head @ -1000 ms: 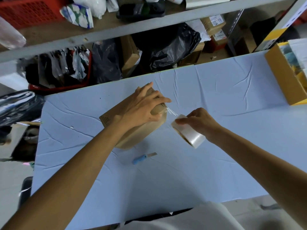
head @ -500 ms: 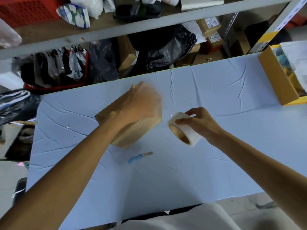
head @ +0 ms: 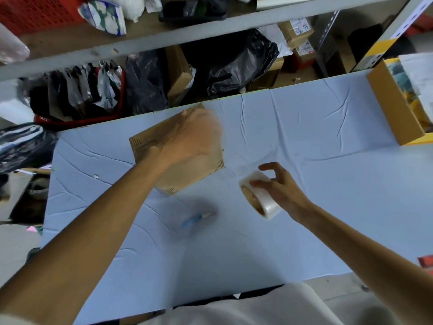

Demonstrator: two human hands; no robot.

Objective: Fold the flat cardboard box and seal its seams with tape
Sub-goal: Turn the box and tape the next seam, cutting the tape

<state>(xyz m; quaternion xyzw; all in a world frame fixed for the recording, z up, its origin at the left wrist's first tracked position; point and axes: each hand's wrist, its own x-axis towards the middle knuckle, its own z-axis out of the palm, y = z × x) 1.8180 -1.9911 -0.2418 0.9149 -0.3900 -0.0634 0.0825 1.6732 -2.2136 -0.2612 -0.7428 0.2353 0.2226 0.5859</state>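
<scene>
A small brown cardboard box (head: 187, 177) lies on the blue-covered table (head: 304, 141), left of centre. My left hand (head: 194, 139) is on top of it and grips it; the hand is blurred by motion. To the right of the box, my right hand (head: 283, 191) holds a roll of clear tape (head: 262, 198) just above the table. Its fingers lie over the roll and its thumb is lifted off. I see no tape strand between roll and box.
A blue-handled cutter (head: 199, 218) lies on the table in front of the box. An open yellow-brown carton (head: 393, 109) with items stands at the right edge. Shelving (head: 187, 31) with black bags and boxes runs behind the far edge.
My left hand has turned the box and pushed it toward the far edge. My right hand has drawn the tape roll away from the box, down and to the right.
</scene>
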